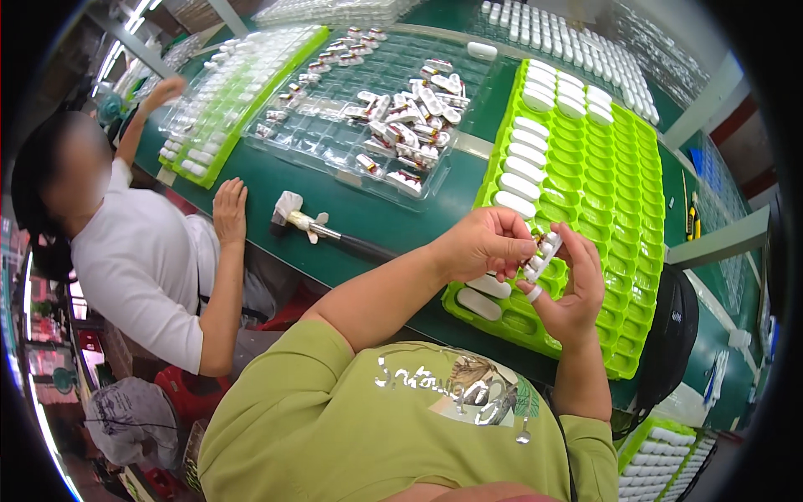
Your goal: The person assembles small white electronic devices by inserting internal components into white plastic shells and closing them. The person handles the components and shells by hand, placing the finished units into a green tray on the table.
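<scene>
the right hand [571, 289] is holding a small white part [546, 255] between its thumb and bent fingers, the palm partly open and a white band circling the thumb. the left hand [485, 245] is curling nearly closed, its thumb and forefinger pinching at the left edge of the same part, where red-brown bits are showing inside; its exact grip is hiding behind the fingers. both hands are working above the left side of a bright green tray [598, 217]. white oval pieces [524, 168] are filling much of its left column and a few cups at its far end. left of the arms, a black-handled tool [335, 234] with a wrapped head is lying on the dark green table [276, 180]. beyond it, a clear tray [322, 155] is carrying a loose heap of white parts with red-brown pieces [410, 121]. further left, a co-worker in a white top [138, 251] is sitting, one hand reaching near another green tray of white pieces [205, 167]. to the right, a black bag [676, 335] is standing just beside the bright green tray.
</scene>
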The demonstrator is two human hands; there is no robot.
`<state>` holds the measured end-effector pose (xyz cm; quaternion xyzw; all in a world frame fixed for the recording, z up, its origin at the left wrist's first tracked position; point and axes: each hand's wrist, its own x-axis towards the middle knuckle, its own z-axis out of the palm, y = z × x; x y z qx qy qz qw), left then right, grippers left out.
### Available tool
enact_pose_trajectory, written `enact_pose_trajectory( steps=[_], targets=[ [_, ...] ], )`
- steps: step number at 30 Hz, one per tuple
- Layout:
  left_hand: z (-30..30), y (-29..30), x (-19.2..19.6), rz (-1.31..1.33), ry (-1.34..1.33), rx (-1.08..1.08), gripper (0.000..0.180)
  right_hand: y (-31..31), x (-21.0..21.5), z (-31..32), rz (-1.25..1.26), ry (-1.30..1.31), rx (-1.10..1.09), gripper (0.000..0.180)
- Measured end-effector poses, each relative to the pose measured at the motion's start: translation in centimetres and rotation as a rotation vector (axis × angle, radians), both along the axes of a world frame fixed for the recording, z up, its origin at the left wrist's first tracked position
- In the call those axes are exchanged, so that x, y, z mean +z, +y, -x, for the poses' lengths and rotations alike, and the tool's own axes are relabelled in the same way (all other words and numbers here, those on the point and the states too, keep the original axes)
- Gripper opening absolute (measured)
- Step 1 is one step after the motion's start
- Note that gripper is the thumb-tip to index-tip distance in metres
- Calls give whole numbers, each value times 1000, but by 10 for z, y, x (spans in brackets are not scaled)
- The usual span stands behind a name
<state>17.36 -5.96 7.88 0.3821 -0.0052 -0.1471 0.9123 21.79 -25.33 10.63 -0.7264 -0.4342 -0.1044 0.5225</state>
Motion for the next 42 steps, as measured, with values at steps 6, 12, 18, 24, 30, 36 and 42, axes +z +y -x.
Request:
enact_pose_trajectory(
  steps=[6,12,18,24,30,36,42],
  targets=[
    [0,-2,1,-44,-50,-18,20,-7,-9,1,-76,263,124,77],
    [-27,16,48,-681,-158,257,26,-10,-13,-6,-252,481,122,77],
    [-150,96,67,-1786,-366,533,32,-7,-13,-10,-223,474,91,76],
    [-270,163,41,-2330,-78,455,34,-6,-13,-15,-168,491,31,77],
    [-333,193,4,-2636,-116,503,40,-6,-21,-18,-208,553,-5,90],
    [-369,223,-13,-2653,-171,307,37,-12,-14,-27,-535,849,201,109],
    [-338,195,22,-2608,-358,533,27,-29,-11,-46,-927,1222,808,122]
  ],
)
